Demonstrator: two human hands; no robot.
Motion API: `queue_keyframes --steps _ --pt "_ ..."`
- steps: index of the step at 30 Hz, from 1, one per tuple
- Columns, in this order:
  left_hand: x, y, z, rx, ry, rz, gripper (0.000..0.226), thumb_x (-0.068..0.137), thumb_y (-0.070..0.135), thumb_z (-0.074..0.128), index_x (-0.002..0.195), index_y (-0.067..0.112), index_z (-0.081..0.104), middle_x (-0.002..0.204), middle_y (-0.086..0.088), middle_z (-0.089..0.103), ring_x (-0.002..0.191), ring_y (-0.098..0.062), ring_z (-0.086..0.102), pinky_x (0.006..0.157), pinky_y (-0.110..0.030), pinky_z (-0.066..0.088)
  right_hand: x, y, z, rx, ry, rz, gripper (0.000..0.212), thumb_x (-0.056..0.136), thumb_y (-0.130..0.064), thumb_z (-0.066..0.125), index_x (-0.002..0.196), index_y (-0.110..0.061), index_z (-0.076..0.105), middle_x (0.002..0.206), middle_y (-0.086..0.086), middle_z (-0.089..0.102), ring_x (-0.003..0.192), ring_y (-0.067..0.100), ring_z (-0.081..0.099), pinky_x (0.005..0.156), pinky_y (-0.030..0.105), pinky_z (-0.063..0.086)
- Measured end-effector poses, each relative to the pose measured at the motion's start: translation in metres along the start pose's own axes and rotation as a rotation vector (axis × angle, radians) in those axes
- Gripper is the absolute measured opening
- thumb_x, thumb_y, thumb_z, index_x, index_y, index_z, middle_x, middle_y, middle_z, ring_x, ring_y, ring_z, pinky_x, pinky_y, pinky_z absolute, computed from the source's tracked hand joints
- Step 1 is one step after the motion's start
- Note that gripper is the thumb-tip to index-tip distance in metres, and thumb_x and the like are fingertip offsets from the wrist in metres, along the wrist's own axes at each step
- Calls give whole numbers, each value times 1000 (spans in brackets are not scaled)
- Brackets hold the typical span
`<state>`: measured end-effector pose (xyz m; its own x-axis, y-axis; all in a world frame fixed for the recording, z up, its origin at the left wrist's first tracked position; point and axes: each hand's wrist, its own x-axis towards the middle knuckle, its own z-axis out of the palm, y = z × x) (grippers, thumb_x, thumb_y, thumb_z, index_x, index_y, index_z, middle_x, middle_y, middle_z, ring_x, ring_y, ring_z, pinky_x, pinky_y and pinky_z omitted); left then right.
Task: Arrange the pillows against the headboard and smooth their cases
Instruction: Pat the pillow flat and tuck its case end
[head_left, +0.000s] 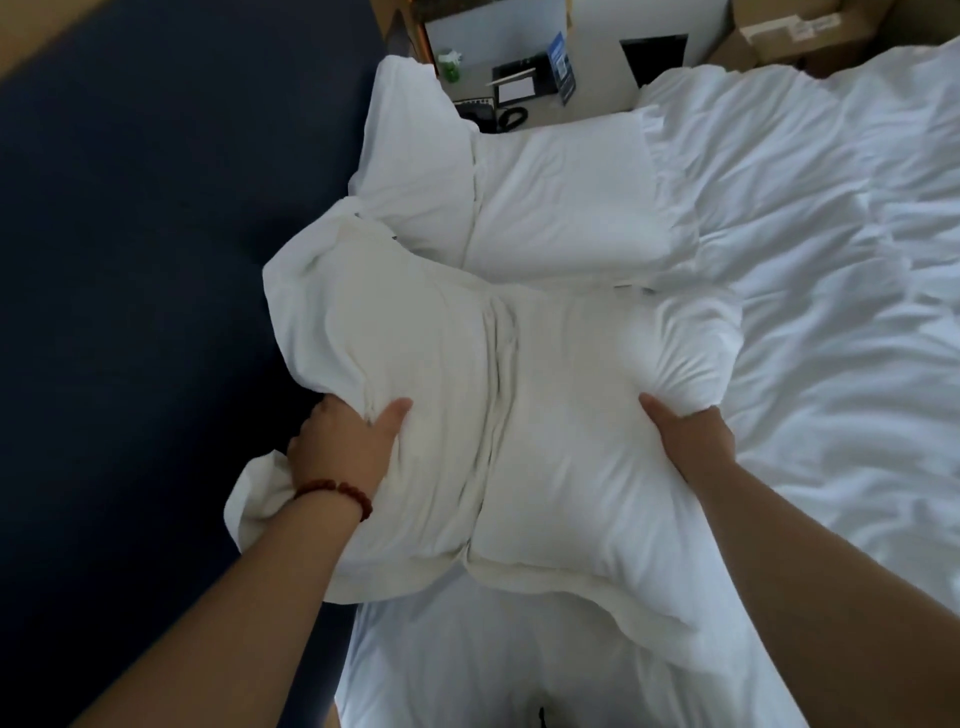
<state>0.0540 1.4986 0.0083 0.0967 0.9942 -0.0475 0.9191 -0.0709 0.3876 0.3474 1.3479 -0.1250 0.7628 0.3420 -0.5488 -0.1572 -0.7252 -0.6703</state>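
While L grip (343, 447), R grip (691, 436) clutch pillow (545, 441), 2nd pillow (561, 197) beside headboard (130, 234).

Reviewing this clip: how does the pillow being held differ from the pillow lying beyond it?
The near pillow is gripped by the left hand and right hand at its sides; the far pillow is untouched. The near pillow's case is bunched and creased; the far pillow's looks smoother. The near pillow appears creamier, the far pillow whiter. Both have one end toward the headboard.
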Motion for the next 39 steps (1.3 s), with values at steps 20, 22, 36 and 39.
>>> queue_keyframes --steps 20,22,36,39 --pt "-26 11 -7 174 318 193 108 76 64 68 151 2 21 155 -22 27 142 -40 26 117 -52 11 -3 39 -11 9 -73 58 96 77 -81 49 127 1 54 119 20 60 114 38 55 93 40 38" --pt "-47 22 13 244 269 368 97 84 65 55 155 11 16 161 -20 12 148 -39 10 118 -52 1 -9 48 -16 -15 -77 66 97 74 -82 49 121 2 58 106 16 61 108 37 57 88 38 38" --pt "-58 56 175 509 -329 421 71 87 74 0 149 45 -22 162 -3 -21 149 -29 -18 113 -54 -22 1 104 -58 -1 250 -237 40 99 -36 50 76 -6 39 62 4 41 57 23 39 50 31 31" --pt "-58 64 182 544 -368 393 70 89 73 1 149 45 -21 162 -4 -21 148 -31 -20 112 -58 -22 7 114 -56 41 196 -118 43 100 -47 43 80 -9 46 69 3 49 69 27 47 60 36 36"
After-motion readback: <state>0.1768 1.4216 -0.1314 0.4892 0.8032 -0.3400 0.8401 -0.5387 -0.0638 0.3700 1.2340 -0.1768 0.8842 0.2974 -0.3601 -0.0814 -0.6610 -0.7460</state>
